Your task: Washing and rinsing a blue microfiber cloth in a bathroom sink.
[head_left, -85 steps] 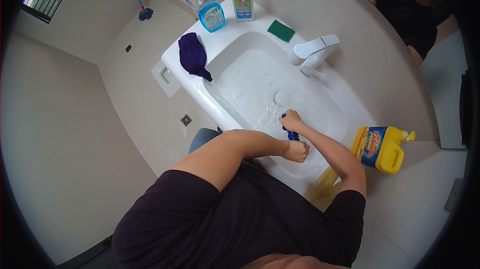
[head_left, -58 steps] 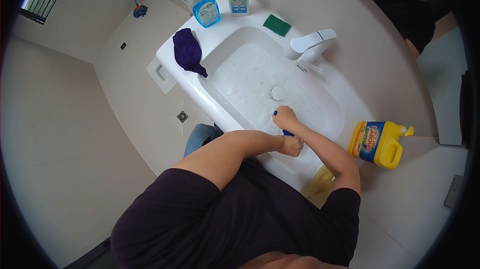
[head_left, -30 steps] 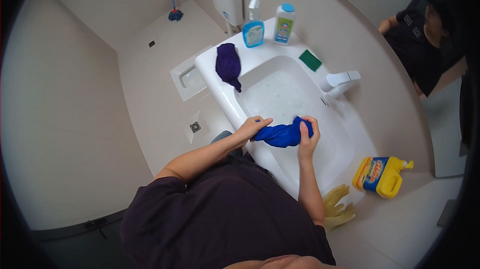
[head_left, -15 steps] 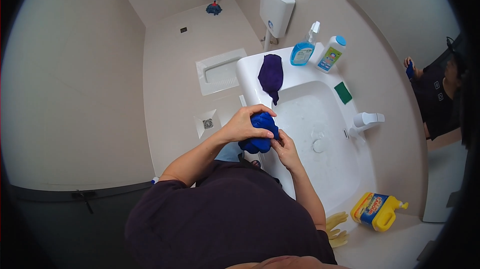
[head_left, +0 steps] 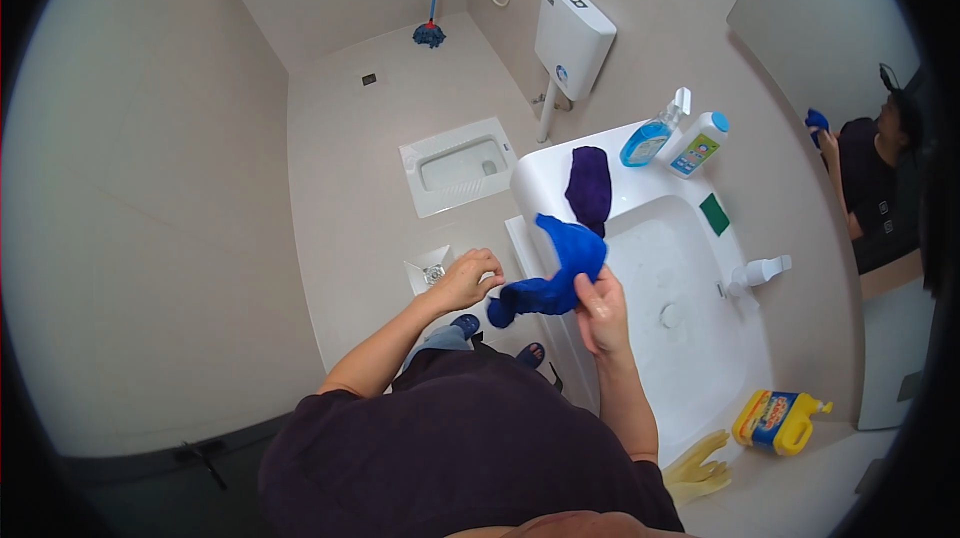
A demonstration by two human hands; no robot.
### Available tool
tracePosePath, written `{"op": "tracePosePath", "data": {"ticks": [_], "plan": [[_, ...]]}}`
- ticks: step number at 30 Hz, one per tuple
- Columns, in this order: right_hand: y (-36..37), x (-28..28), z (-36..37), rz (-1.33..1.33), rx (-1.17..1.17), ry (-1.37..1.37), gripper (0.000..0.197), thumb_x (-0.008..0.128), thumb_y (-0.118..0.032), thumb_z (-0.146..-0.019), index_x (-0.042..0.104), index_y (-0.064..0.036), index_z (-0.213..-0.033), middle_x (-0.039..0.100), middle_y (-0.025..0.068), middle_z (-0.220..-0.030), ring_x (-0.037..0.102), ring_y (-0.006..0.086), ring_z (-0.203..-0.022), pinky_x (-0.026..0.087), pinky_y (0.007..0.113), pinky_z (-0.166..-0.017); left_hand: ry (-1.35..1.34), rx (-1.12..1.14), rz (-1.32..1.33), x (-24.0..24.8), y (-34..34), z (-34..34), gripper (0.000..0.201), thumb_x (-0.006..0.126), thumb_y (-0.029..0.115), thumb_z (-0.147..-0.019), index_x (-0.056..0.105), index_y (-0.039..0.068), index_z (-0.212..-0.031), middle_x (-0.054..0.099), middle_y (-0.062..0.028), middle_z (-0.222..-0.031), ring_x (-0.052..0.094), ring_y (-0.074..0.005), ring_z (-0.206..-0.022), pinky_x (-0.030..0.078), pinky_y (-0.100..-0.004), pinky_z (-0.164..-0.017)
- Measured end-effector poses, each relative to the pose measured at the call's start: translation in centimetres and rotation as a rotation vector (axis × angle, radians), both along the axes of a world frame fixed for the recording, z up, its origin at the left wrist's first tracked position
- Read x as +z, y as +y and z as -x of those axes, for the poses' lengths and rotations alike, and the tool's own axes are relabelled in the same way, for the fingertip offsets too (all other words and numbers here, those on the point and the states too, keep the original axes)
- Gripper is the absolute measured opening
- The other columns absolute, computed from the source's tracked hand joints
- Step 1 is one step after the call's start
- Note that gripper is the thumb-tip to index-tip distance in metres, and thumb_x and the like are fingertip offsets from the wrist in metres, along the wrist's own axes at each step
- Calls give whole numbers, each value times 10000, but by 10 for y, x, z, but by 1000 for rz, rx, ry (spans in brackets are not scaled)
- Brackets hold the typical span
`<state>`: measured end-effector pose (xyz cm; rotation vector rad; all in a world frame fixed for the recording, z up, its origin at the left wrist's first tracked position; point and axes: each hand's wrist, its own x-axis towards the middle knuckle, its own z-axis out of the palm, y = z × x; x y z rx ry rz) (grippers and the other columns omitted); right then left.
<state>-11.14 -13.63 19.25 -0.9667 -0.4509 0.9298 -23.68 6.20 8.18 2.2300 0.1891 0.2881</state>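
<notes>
A blue cloth (head_left: 575, 256), loosely spread, hangs over the near left edge of the white washbasin (head_left: 725, 363). My right hand (head_left: 602, 313) grips it by its right side, thumb on top. One end of it trails left toward my left hand (head_left: 465, 283), which is empty, with loosely curled fingers a little apart from the cloth. Behind the blue cloth, a folded dark purple cloth (head_left: 589, 183) lies over the basin's far left ledge.
On the ledge stand a blue spray bottle (head_left: 648, 141) and a white bottle (head_left: 700, 146). A green scouring pad (head_left: 714, 215) lies near the white faucet (head_left: 760, 273). Rubber gloves (head_left: 698, 468) and a yellow jug (head_left: 780, 421) sit at the near right. A squat toilet (head_left: 412, 188) is beyond.
The bunched blue cloth has opened out. My left hand has let go of it and moved left and down; my right hand keeps hold. The view has shifted slightly.
</notes>
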Motion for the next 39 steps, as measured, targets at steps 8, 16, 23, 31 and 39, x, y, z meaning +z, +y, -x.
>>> {"op": "tracePosePath", "data": {"ticks": [8, 16, 23, 31, 39], "plan": [[121, -7, 62, 537, 113, -743, 292, 614, -218, -870, 613, 6, -1058, 650, 163, -1013, 624, 282, -927, 483, 319, -803, 923, -338, 917, -57, 20, 24, 471, 454, 310, -956, 397, 89, -1368, 473, -118, -1302, 482, -202, -1166, 412, -351, -981], [90, -52, 94, -78, 302, 547, 526, 506, -412, -932, 410, -71, -1321, 579, 166, -1120, 599, 229, -971, 488, 342, -839, 1008, -502, 1445, -43, 22, 9, 488, 410, 340, -965, 373, 101, -1389, 461, -120, -1325, 479, -219, -1181, 409, -371, -990], [-7, -117, 129, -407, 449, 553, 634, 404, -404, -970, 120, -156, -1479, 424, 228, -1346, 523, 325, -1149, 434, 410, -944, 859, -250, 1890, -12, -54, 53, 504, 371, 367, -973, 352, 112, -1408, 450, -122, -1345, 477, -233, -1194, 407, -388, -997], [-140, -149, 220, 705, -535, 130, 365, 601, -340, -889, 610, -4, -1030, 627, 130, -979, 622, 180, -786, 484, 266, -689, 1052, -447, 1583, 12, -124, 74, 507, 312, 389, -985, 376, 95, -1393, 490, -113, -1320, 529, -246, -1149, 439, -364, -973], [-173, -156, 278, 640, -823, -272, 223, 614, -249, -883, 603, -32, -932, 571, 57, -798, 558, 127, -761, 457, 266, -734, 945, -612, 815, -28, -185, 78, 389, 567, 329, -898, 557, 48, -1167, 633, -93, -1035, 632, -185, -916, 526, -302, -769]]}}
